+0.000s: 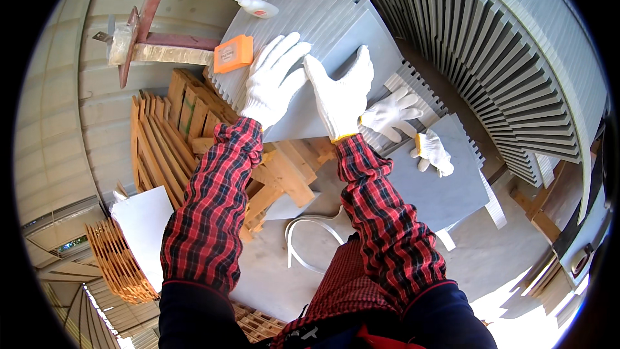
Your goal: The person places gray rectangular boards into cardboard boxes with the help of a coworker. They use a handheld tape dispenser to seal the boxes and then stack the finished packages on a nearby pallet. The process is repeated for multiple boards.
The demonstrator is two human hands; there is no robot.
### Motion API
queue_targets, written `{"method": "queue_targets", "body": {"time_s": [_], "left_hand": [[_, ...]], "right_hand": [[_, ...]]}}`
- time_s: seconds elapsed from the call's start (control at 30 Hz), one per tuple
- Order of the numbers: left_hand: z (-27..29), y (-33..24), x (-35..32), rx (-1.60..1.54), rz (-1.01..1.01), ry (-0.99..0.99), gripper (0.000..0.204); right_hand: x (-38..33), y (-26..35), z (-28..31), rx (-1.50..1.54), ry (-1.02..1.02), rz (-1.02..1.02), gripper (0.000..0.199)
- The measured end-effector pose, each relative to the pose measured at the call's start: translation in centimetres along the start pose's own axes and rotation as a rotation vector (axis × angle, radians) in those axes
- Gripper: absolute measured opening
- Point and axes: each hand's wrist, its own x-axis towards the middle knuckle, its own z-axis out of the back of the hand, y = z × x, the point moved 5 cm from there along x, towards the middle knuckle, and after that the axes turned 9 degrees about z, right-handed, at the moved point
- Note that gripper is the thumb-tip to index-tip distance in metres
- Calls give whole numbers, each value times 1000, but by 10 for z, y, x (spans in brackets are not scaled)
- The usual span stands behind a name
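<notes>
My left hand (274,79) and my right hand (342,94), both in white knit gloves, lie flat with fingers spread on a grey slab (336,52) at the top of a stack of grey slabs. My sleeves are red and black plaid. An orange block (233,53) rests on the stack just left of my left hand. A white squeeze bottle (256,6) lies farther up on the same stack. Neither hand holds anything.
Two spare white gloves (389,114) (433,152) lie on a lower grey slab (445,187) to the right. Wooden pallets (174,136) sit left and below. Rows of upright grey slabs (510,58) fill the right. A white strap (310,236) lies on the floor.
</notes>
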Motion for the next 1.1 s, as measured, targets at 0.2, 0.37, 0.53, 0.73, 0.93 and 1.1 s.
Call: {"method": "queue_targets", "body": {"time_s": [0.2, 0.37, 0.53, 0.73, 0.93, 1.1], "left_hand": [[1, -2, 6, 7, -25, -11, 41], [6, -1, -2, -25, -19, -26, 41], [5, 2, 0, -45, -39, -53, 40], [7, 2, 1, -47, -21, -42, 40], [5, 5, 0, -40, -26, -73, 39], [2, 5, 1, -61, -64, -90, 39]], "right_hand": [[-5, -6, 11, 46, -22, 43, 101], [-36, 2, 72, 548, 120, -244, 82], [-92, -49, 137, 594, 74, -838, 50], [-99, -83, 178, 588, 247, -909, 52], [-105, -80, 169, 593, 288, -770, 41], [-161, -45, 196, 620, 197, -771, 28]]}}
